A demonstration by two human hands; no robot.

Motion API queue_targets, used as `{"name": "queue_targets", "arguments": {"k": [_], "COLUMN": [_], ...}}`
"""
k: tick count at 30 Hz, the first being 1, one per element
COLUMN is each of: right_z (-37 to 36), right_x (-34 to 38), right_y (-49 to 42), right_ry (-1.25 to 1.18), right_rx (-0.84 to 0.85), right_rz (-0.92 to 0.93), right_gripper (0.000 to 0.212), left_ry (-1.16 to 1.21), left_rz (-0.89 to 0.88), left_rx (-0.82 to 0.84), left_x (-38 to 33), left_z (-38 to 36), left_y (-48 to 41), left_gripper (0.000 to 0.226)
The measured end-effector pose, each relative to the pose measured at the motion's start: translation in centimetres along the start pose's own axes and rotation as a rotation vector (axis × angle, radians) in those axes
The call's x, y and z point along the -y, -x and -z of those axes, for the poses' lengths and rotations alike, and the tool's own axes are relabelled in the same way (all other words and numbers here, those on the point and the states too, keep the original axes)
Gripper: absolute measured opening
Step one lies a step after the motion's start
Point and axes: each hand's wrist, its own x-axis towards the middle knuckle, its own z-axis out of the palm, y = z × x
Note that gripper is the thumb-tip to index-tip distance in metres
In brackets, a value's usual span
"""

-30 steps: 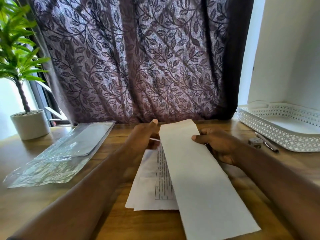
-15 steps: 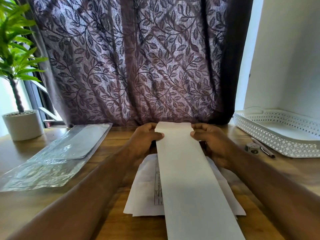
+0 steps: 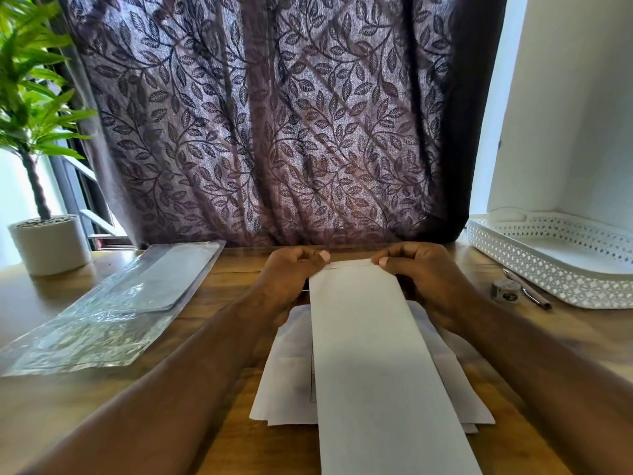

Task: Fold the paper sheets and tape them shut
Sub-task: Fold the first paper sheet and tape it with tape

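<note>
— Paper first: where do you have it?
— I see the long folded sheet (image 3: 371, 337) lying lengthwise down the middle of the tabletop (image 3: 102, 406), on top of a loose stack of sheets (image 3: 287, 371). Its near end runs off the bottom edge of my view.
— And the hands?
— Both are at the far end. The left hand (image 3: 291, 274) pinches the far left corner with its thumb on top, and the right hand (image 3: 419, 274) pinches the far right corner the same way. Each grip is closed on the folded sheet. Any fingers under the paper are hidden from me.
— Any tape?
— A thin line runs along the far edge between the thumbs, but I cannot make out what it is. A small roll (image 3: 505, 290) sits on the right beside a pen (image 3: 529, 290), just in front of the white tray (image 3: 548, 272), whose right side is cut off. I cannot tell what the roll is.
— The stack?
— Mostly covered. A printed margin shows at one spot, unreadable. To the left lies a clear plastic sleeve (image 3: 113, 313), its contents unclear.
</note>
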Motion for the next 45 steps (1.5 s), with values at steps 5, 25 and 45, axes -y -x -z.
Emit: {"name": "queue_targets", "arguments": {"k": [5, 25, 45], "right_z": [0.0, -1.6, 0.7], "right_x": [-0.2, -0.3, 0.1], "right_y": [-0.3, -1.3, -0.5], "right_ry": [0.124, 0.873, 0.229], "right_rx": [-0.033, 0.146, 0.198], "right_rz": [0.073, 0.339, -0.224], "right_gripper": [0.008, 0.012, 0.017], "left_ry": [-0.133, -0.693, -0.457], "left_rz": [0.077, -0.351, -0.202], "left_rx": [0.113, 0.115, -0.004], "left_x": [0.1, 0.6, 0.0], "left_z": [0.9, -0.6, 0.2], "left_y": [0.0, -0.4, -0.4], "left_gripper": [0.013, 0.009, 0.021]}}
